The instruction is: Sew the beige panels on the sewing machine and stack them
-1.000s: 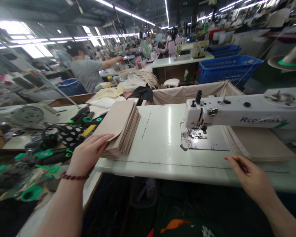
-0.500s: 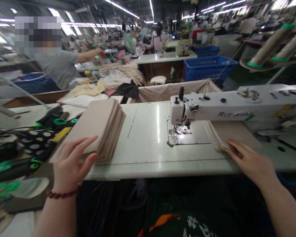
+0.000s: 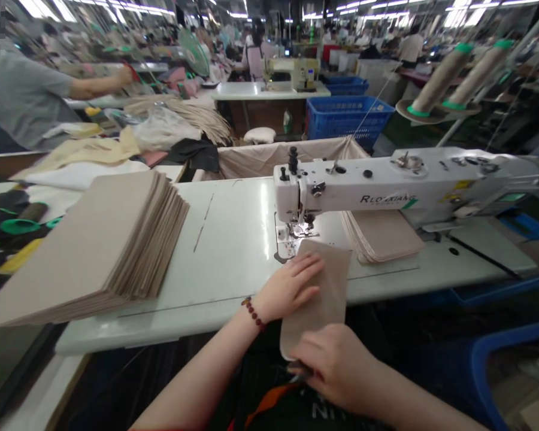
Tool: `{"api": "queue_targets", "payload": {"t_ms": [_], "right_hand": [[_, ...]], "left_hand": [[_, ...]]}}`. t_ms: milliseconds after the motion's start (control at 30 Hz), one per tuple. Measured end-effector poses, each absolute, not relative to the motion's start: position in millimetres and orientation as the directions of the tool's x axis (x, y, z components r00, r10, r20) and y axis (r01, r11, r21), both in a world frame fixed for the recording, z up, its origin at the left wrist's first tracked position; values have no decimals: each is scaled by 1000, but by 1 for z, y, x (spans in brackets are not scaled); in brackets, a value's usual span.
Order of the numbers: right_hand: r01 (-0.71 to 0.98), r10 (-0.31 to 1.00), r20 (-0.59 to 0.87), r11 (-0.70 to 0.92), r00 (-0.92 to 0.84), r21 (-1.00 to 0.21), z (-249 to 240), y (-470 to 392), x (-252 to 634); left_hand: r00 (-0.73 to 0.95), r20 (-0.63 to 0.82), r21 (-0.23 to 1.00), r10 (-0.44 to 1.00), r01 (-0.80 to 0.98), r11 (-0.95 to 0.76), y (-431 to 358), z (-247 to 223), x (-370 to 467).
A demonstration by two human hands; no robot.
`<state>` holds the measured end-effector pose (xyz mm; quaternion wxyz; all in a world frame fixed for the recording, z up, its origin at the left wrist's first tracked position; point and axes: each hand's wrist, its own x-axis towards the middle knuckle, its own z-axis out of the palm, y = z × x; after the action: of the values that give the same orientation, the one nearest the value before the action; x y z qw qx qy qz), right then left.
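A beige fabric panel (image 3: 327, 281) with rounded corners reaches from near the needle area over the table's front edge. My left hand (image 3: 291, 287), wearing a dark red bead bracelet, lies on it with fingers stretched flat. At the panel's near end my right hand (image 3: 332, 362) is closed around the edge; a small dark tool (image 3: 300, 368), partly hidden, pokes out from under its fingers. Just beyond the panel stands a white sewing machine (image 3: 350, 185). A pile of similar panels (image 3: 381, 233) lies under the machine's arm, and a taller stack (image 3: 94, 233) rests on the left.
The pale sewing table (image 3: 224, 239) ends in a front edge near my body. A cloth-lined bin (image 3: 260, 161) adjoins its far side. Blue crates (image 3: 341, 114) stand behind, and a blue tub (image 3: 480, 371) is at lower right. Thread cones (image 3: 444, 84) rise at right. A person (image 3: 22, 96) works at far left.
My left hand has moved from the left stack to the panel before the machine. My right hand has left the right pile and come to the panel's near end. The view has shifted right.
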<state>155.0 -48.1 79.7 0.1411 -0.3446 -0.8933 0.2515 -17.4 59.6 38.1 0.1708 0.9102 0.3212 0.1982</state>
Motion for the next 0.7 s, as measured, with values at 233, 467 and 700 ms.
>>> {"api": "queue_targets", "payload": {"t_ms": [233, 467, 700], "right_hand": [[493, 797, 105, 465, -595, -736, 51, 35, 146], [829, 861, 91, 506, -500, -238, 15, 122, 141], [841, 876, 117, 481, -467, -249, 3, 113, 162]], "left_hand": [[640, 108, 280, 760, 714, -641, 34, -2, -66], [499, 93, 239, 861, 829, -506, 45, 7, -117], [513, 99, 230, 853, 822, -521, 93, 4, -101]]}}
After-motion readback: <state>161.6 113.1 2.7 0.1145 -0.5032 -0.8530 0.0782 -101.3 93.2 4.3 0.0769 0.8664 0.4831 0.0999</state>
